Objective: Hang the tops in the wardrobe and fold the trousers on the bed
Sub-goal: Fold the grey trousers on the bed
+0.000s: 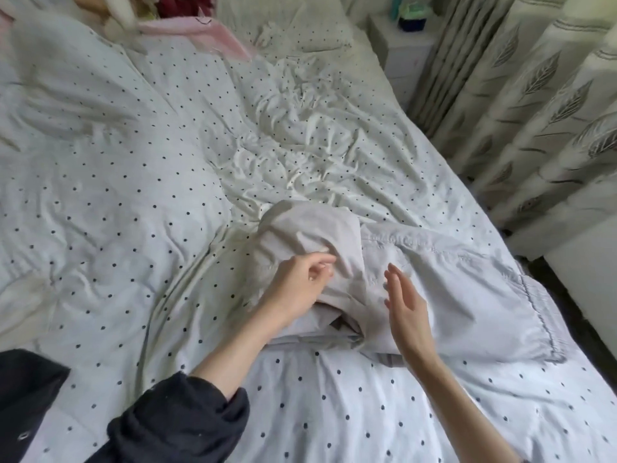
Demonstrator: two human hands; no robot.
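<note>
Head view. A rumpled duvet point(117, 202), white with small dark dots, covers nearly the whole bed. A matching dotted pillow point(300, 31) lies at the far end, with a pink cloth point(207, 33) and blurred soft toys point(123, 15) to its left. A white bedside cabinet point(405, 45) stands in the far right corner with a dark blue and green container point(414, 15) on top. Leaf-patterned curtains point(541, 105) hang down the right side. A dark garment point(23, 396) lies on the duvet at the lower left edge. Nothing lies between the hands and the work.

The trousers point(450, 279) lie on the near right part of the bed, directly under and between both hands. The left hand point(300, 285), dark sleeve point(180, 419) pushed up the forearm, sits at the left end of the bundle with fingers loosely curled; the thumb and fingertips appear to pinch a fold of the cloth, though blur makes the hold uncertain. The right hand point(405, 305) hovers just above the middle, palm turned inward, fingers straight and spread, gripping nothing.

The trousers are pale grey-lilac and lightweight, partly folded. The left end is bunched into a raised hump; an elastic gathered waistband point(541, 315) runs along the right edge. Layered folds show along the near edge.
</note>
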